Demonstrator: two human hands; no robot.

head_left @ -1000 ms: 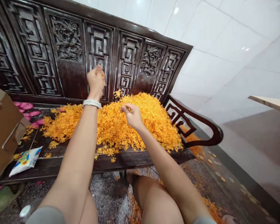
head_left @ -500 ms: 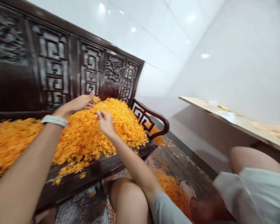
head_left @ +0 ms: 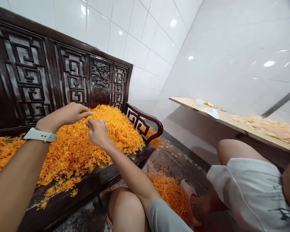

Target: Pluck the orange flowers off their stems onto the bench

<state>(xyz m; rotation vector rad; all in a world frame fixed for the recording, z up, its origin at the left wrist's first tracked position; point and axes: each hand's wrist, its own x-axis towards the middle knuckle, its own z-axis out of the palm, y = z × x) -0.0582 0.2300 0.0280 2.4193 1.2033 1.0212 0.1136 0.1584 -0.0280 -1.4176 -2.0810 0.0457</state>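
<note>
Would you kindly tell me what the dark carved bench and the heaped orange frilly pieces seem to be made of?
Dark carved bench: probably wood, glossily varnished, judging by highlights along its rails. Heaped orange frilly pieces: perhaps plastic, satin finish; thin, repeated, spidery strands suggest it.

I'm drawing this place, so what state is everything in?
Orange flower-shaped pieces: heaped, some loose
Carved wooden bench: upright, partly covered
Watch strap: fastened
Left grip: half-curled, contents unclear
Right grip: curled, contents unclear
Orange strands: scattered below the bench
Pale pieces: spread on wooden shelf
Grey handle: slanted
</note>
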